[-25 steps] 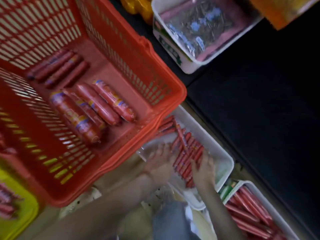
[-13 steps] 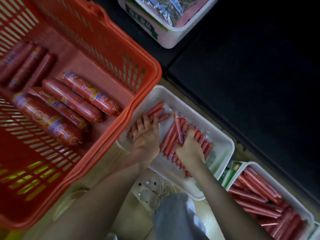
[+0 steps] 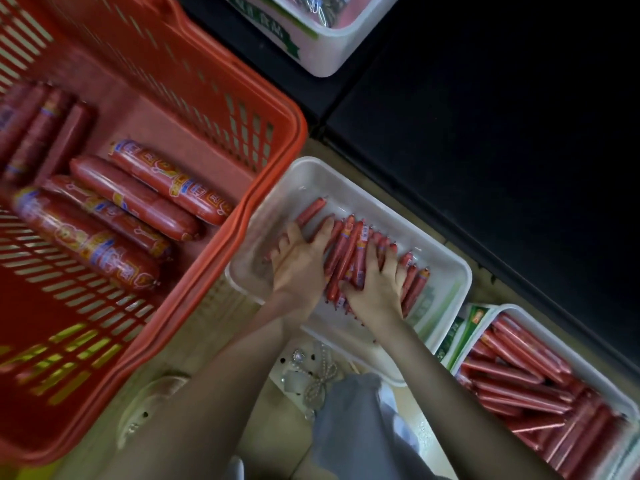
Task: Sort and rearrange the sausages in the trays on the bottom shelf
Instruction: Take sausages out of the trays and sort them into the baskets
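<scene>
Head view: your left hand (image 3: 300,268) and right hand (image 3: 377,289) both lie flat on the thin sausages (image 3: 349,251) in the white tray (image 3: 462,271). The fingers are spread and fairly straight, pressing rather than gripping, with the bundle between the two palms.

If you squeeze inward from here, the slick casings will likely ride up over one another, and the row will bunch instead of lining up. One sausage (image 3: 311,209) lies apart near the far rim and could get left out or rolled askew.

The tray looks light, so a hard push may skid it against the red basket (image 3: 273,140) just beside it. The neighbouring tray (image 3: 498,311) of longer sausages (image 3: 519,382) is near your right forearm, so watch that you don't drag across it.
</scene>
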`<action>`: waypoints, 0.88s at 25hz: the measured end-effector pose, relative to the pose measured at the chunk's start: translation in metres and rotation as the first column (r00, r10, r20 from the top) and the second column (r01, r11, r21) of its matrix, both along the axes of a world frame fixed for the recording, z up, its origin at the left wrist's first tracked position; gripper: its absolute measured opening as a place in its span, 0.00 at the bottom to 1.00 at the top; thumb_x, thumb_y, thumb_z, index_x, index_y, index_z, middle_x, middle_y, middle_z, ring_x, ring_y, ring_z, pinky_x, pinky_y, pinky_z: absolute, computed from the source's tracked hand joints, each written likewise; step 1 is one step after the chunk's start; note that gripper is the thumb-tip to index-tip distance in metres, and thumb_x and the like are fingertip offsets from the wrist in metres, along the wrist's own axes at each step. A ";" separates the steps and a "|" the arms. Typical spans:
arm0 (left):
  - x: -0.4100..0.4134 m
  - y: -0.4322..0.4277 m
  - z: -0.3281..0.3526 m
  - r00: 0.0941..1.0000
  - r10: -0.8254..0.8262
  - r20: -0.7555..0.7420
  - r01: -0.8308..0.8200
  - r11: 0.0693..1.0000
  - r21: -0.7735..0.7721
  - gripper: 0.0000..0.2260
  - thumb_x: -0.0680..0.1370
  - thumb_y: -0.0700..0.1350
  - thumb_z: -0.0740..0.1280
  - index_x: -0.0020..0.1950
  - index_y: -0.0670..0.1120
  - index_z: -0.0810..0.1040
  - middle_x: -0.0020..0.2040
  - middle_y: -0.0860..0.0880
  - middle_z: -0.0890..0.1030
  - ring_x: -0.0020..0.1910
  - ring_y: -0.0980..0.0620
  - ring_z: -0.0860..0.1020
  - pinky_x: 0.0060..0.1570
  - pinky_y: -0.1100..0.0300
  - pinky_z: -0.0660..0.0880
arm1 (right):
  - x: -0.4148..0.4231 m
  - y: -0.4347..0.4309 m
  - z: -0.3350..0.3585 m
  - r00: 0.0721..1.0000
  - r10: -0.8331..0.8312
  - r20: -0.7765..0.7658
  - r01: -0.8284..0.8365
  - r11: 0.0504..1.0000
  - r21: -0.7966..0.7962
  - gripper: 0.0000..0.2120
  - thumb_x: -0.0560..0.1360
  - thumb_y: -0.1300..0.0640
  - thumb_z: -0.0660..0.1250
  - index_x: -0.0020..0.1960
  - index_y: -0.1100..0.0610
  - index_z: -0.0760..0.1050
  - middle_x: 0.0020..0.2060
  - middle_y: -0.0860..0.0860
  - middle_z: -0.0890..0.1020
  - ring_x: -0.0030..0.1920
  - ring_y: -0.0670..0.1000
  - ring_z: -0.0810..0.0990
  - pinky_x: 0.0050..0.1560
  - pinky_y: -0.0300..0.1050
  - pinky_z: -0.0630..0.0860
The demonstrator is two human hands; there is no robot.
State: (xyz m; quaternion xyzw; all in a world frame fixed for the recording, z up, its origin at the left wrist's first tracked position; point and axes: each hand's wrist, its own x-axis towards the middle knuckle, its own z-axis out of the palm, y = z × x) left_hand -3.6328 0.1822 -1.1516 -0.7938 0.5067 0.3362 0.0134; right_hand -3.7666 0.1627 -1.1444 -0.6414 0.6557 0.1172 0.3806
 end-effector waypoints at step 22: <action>0.002 0.004 -0.003 0.813 0.424 -0.400 -0.359 0.905 0.230 0.15 0.72 0.49 0.71 0.55 0.42 0.77 0.48 0.47 0.81 0.48 0.47 0.81 0.46 0.58 0.76 | 0.013 -0.005 -0.008 0.879 -0.462 0.120 0.451 0.886 0.107 0.29 0.71 0.53 0.71 0.70 0.52 0.67 0.65 0.55 0.68 0.62 0.55 0.71 0.63 0.51 0.72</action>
